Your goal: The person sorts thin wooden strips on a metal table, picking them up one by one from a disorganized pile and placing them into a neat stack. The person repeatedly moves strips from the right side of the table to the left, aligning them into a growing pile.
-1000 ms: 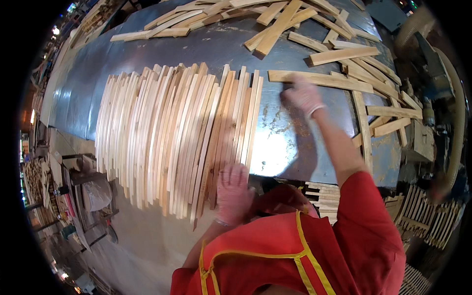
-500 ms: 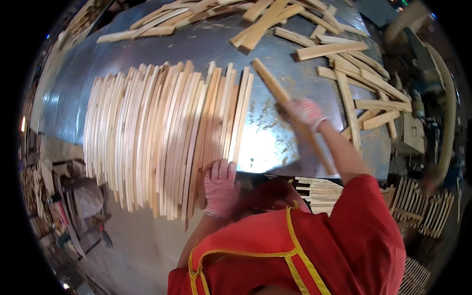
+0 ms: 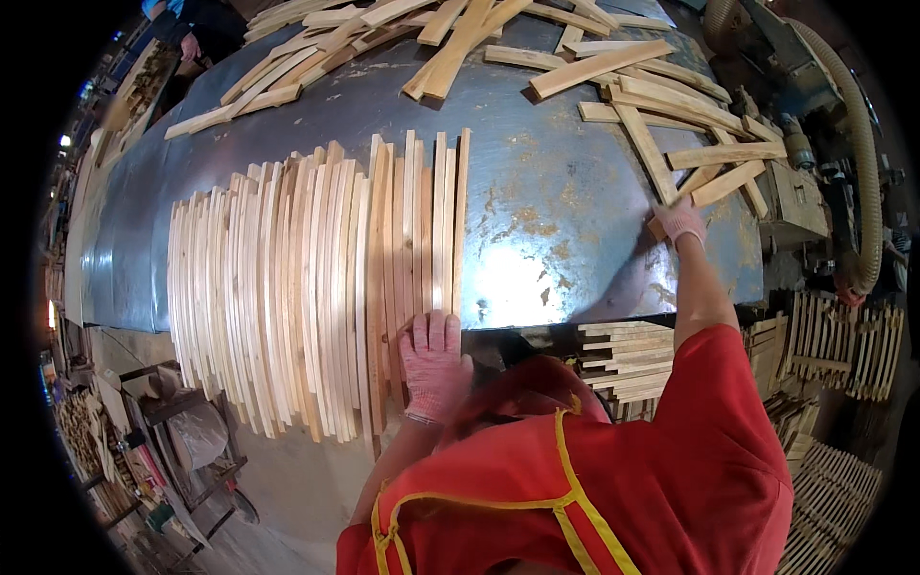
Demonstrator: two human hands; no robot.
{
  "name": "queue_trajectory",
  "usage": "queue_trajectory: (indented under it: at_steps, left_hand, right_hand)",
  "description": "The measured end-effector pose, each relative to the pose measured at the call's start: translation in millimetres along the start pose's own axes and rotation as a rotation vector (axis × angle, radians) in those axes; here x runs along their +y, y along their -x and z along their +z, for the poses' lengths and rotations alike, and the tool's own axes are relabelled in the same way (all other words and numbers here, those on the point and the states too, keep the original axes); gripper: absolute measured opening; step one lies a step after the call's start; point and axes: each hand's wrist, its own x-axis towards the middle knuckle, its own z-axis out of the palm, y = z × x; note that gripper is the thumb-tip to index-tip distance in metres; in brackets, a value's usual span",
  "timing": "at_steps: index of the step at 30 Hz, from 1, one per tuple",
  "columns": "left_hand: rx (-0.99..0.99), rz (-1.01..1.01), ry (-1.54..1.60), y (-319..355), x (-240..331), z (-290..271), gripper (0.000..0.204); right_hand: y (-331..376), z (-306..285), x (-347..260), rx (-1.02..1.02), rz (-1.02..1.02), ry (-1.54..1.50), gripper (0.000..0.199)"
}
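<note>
A long row of pale wooden slats (image 3: 316, 287) stands side by side at the left, their near ends overhanging the table's front edge. My left hand (image 3: 436, 369), in a pinkish knit glove, rests against the near ends at the row's right side, fingers stretched out. One slat (image 3: 462, 201) forms the row's right border. Far to the right, my gloved right hand (image 3: 683, 222) closes on the near end of a wooden slat (image 3: 644, 151) in a loose pile. The hand covers that end, and another short wood end (image 3: 657, 228) shows beside the fingers.
Loose slats (image 3: 594, 69) lie crisscrossed along the metal table's (image 3: 546, 182) far and right sides. A ribbed hose (image 3: 867, 182) and machinery stand at the right. Stacked slats (image 3: 628, 356) sit below the front edge. Another person's hand (image 3: 191, 46) appears at far left.
My right hand has let go of the slat it carried and moved right to the loose pile. The row's right border has another slat. My left hand stays at the near ends; the view has shifted.
</note>
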Motion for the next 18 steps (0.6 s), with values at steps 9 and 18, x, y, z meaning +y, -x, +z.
queue_trajectory:
  at_steps: [9, 18]
  left_hand:
    - [0.03, 0.008, 0.005, 5, -4, 4, 0.073]
    - [-0.038, -0.005, -0.036, -34, 11, 2, 0.088]
  right_hand:
    - [166, 75, -75, -0.718, -0.022, -1.191, 0.058]
    - [140, 62, -152, -0.518, -0.444, -0.743, 0.066]
